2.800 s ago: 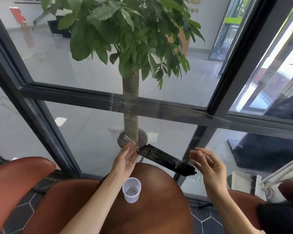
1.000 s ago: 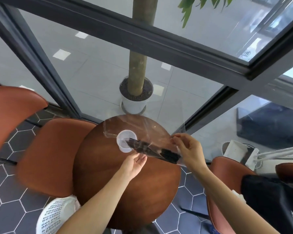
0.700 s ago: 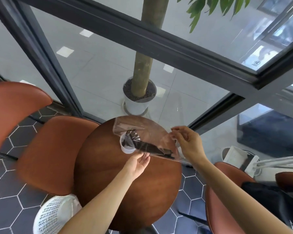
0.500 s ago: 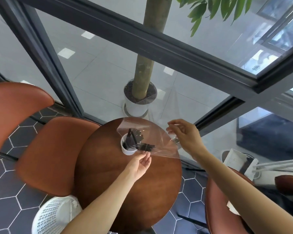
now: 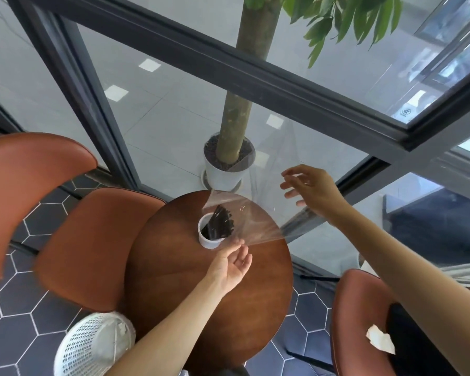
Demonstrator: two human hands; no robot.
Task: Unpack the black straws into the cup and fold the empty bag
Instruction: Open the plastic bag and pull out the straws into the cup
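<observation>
- Head view: left hand (image 5: 232, 263) palm-up over round wooden table (image 5: 179, 291), fingers relaxed and mostly straight, fingertips touching lower edge of clear bag (image 5: 251, 219); no curled grip seen.
- Right hand (image 5: 314, 189) raised beyond and right of the left hand, well apart from it, fingers spread and loosely bent, held over the table's far-right edge.
- Whether the right hand touches the bag film: cannot tell, plastic too transparent near the fingers.
- Bag stretched in the air between the two hands, one end draped over the cup, the other rising toward the right hand.
- White cup (image 5: 208, 238) upright on the table, just beyond the left fingertips, nearly touching them.
- Black straws (image 5: 220, 222) bundled in the cup, tops leaning away from the left hand, upper ends under the bag film.
- Bag looks empty of straws from here.
- Brown chair (image 5: 92, 245) left of the left forearm, tucked against the table.
- Second brown chair (image 5: 361, 313) under the right forearm, crumpled pale paper (image 5: 380, 341) on its seat.
- White mesh basket (image 5: 92, 346) on the floor left of the left elbow.
- Potted tree (image 5: 228, 164) behind the glass, beyond the cup, between the two hands in line of sight.
</observation>
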